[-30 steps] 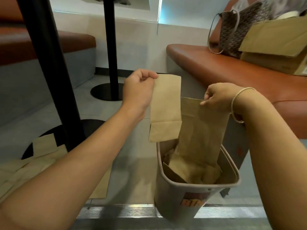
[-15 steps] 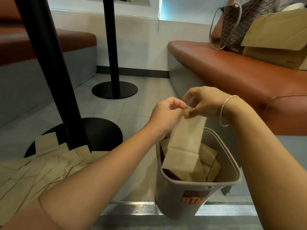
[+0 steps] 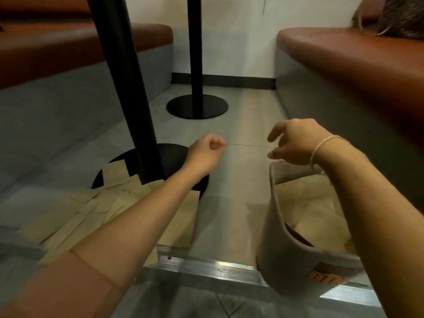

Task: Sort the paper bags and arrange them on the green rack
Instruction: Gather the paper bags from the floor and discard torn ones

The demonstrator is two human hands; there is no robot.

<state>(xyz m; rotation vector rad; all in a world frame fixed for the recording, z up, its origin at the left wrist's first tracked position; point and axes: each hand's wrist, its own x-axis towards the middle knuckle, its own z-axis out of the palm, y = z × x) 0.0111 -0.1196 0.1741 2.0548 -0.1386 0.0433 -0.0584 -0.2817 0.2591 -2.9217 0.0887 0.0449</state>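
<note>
A grey bin (image 3: 273,237) stands on the floor at lower right with brown paper bags (image 3: 307,210) inside it. Several more flat paper bags (image 3: 91,210) lie spread on the floor at left, around a black table base. My left hand (image 3: 206,152) hovers over the floor left of the bin, its fingers curled into a loose fist with nothing in it. Just above the bin's far rim is my right hand (image 3: 293,143), wearing a bracelet, fingers spread and holding nothing. No green rack is in view.
A black table pole (image 3: 121,83) rises at left from a round base (image 3: 174,157); a second pole and base (image 3: 197,106) stand farther back. Brown benches (image 3: 344,56) line both sides. A metal floor strip (image 3: 206,269) crosses the foreground.
Both hands let go of the small bag they held over the bin and moved apart. The view swung left and down, and the image is blurred.
</note>
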